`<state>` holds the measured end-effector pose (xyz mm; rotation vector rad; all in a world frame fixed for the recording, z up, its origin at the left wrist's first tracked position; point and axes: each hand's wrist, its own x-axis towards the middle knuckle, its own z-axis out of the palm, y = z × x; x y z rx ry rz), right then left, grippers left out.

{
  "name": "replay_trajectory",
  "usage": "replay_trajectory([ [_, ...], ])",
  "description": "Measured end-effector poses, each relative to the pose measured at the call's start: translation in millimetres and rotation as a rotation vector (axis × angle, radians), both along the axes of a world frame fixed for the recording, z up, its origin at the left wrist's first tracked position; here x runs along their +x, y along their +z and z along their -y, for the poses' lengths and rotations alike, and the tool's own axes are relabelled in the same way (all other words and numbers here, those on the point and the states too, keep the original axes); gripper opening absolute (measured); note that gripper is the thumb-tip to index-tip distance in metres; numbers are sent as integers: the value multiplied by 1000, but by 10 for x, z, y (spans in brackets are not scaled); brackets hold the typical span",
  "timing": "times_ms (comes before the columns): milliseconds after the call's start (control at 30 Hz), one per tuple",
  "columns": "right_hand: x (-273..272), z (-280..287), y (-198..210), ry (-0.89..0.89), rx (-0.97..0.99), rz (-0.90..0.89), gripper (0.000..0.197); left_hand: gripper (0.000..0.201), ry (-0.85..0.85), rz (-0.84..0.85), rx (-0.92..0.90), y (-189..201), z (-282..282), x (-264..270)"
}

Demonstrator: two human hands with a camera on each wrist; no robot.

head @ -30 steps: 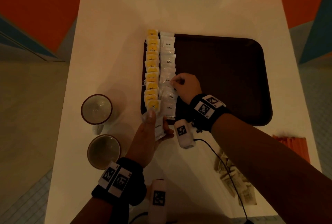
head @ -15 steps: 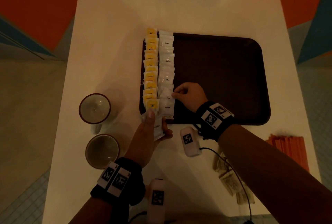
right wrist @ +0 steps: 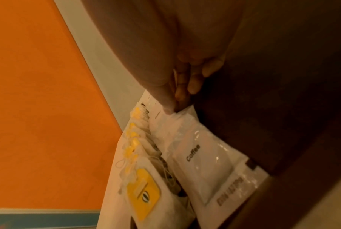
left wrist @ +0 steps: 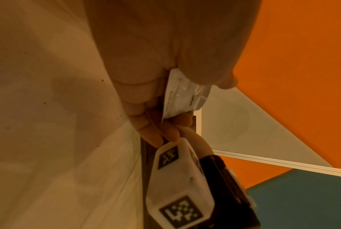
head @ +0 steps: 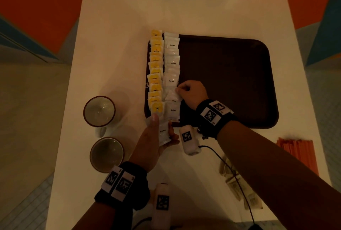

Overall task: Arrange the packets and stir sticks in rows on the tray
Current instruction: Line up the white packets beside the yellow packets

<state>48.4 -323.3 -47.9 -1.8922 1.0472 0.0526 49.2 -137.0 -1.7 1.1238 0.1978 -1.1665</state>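
The right hand (head: 191, 94) has moved back up the white row since half a second ago, from the nearest packets to the one above them. Its thumb and fingertips (right wrist: 170, 108) now pinch the far corner of a coffee packet (head: 172, 97) that lies slightly askew, second from the near end of the row. This looks like straightening rather than placing.

The left hand (head: 155, 137) has barely moved. It holds a spare coffee packet (head: 163, 133) between thumb and curled fingers, just off the tray's (head: 239, 82) near left corner, index finger touching the nearest yellow packet (head: 156, 108).

The tray holds two rows along its left edge: yellow packets outermost, white coffee packets beside them. The rest of the tray is bare.

On the table (head: 118, 27), orange stir sticks (head: 299, 152) and brown packets (head: 238, 189) wait to the right, well apart from the tray, so much of the task seems left. Two cups (head: 99, 110) stand to the left.
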Motion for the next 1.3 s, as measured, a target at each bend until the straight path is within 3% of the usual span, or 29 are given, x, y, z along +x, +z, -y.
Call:
replay_trajectory([
  [367,79,85,98,-63,-44,36,5,43,-9,23,14,-34,13,13],
  [567,90,99,153,-47,-78,41,14,44,-2,22,14,-47,32,19],
  [833,-237,94,137,148,51,-115,11,46,-17,30,29,-100,8,15],
  [967,-203,46,104,155,-2,-167,3,46,-40,49,16,-80,11,-9],
  [1300,-107,21,186,173,39,-217,16,47,-37,42,34,-62,13,-2],
])
